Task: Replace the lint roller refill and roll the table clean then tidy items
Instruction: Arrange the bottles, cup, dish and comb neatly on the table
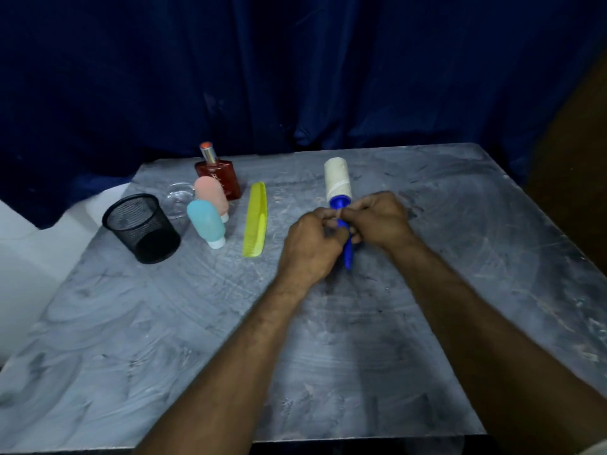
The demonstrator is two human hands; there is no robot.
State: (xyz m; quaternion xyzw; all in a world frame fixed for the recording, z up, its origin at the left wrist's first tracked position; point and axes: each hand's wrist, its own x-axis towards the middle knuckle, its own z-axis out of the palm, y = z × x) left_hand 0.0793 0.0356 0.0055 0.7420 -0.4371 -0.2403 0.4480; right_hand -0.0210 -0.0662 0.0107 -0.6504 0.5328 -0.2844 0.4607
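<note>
Lint roller [339, 205] sits mid-counter [328, 356], toward the far edge, roll [337, 180] pointing away. Left hand [312, 244] and right hand [377, 221] both have fingers curled round its blue handle, probably bracing to pull the roll off.

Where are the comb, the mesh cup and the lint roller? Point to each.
yellow-green comb [256, 220], head view, middle of its length.
black mesh cup [157, 247], head view, its outer wall.
lint roller [337, 180], head view, its pale sticky roll.
</note>
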